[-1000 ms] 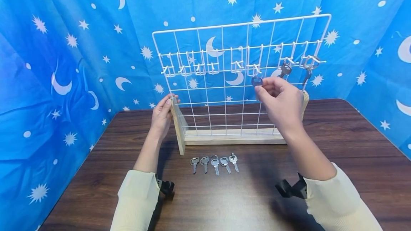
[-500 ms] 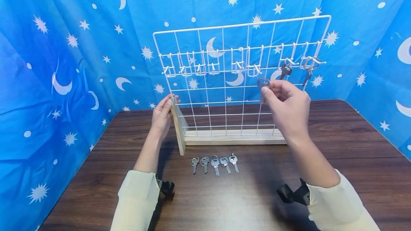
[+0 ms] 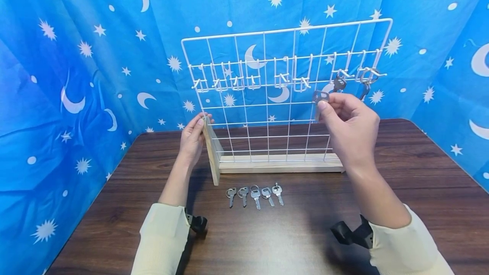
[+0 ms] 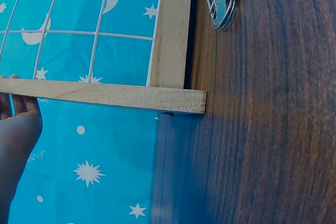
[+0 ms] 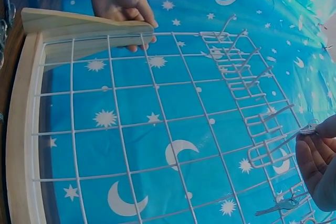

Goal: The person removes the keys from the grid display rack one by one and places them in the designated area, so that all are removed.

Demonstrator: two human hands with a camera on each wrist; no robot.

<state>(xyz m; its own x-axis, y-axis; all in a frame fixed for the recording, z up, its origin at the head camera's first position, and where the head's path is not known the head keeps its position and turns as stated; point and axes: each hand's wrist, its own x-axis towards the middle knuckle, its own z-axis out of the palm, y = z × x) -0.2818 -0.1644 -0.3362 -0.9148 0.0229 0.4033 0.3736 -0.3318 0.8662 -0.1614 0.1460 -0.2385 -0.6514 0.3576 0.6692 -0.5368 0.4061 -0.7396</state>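
Key (image 3: 320, 96) is right of centre, pinched in our right hand (image 3: 352, 128) near a bare hook (image 3: 304, 82). We judge: hanging step; next move calls for lining it up with the hook tip. Our left hand (image 3: 192, 138) grips the rack (image 3: 275, 166), centre-left. No containers in view; two upper-right hooks (image 3: 345, 72) carry keys (image 3: 339, 83), five loose keys (image 3: 255, 196) lie lower centre.

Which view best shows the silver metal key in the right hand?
Head: the silver metal key shows its broad bow and some blade. Right wrist shows little more than its narrow edge; left wrist, none.
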